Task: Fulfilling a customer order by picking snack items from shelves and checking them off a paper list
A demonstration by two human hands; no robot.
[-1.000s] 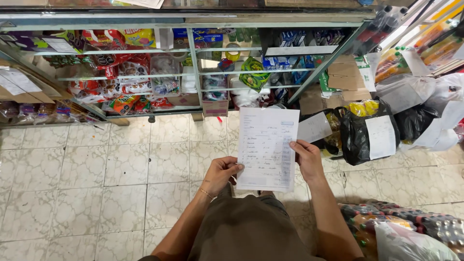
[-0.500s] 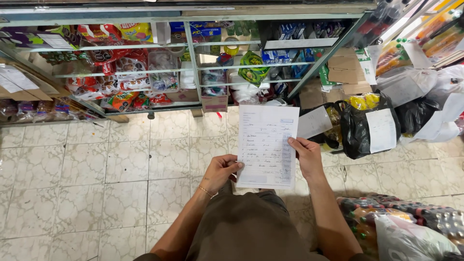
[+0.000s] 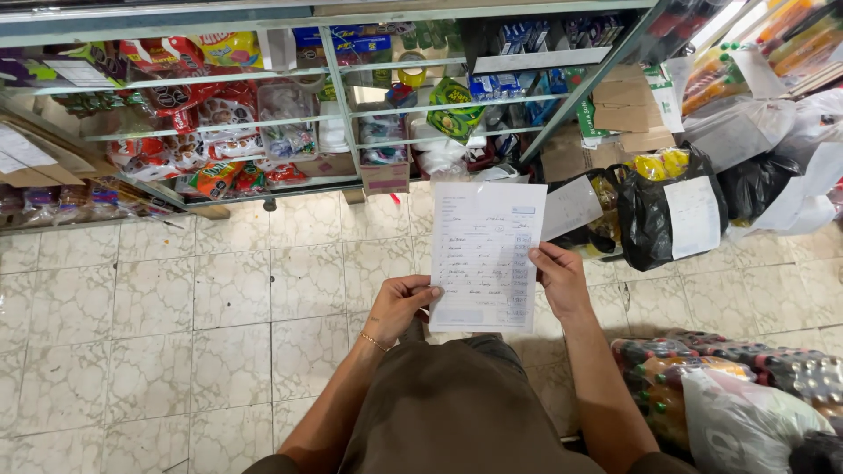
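Your left hand [image 3: 399,305] and right hand [image 3: 559,279] pinch a white paper sheet [image 3: 486,254] by its side edges, above bare tiled floor [image 3: 176,298]. Black bag [image 3: 654,219] with white label sits right; glass shelf [image 3: 263,114] of red packets ahead.

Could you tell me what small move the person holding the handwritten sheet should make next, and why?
Probably lower the white handwritten paper sheet slightly toward the black plastic bags with white slips on the right. The left hand and right hand pinch it by its edges, and matching slips sit close by, so comparing looks like the natural step.
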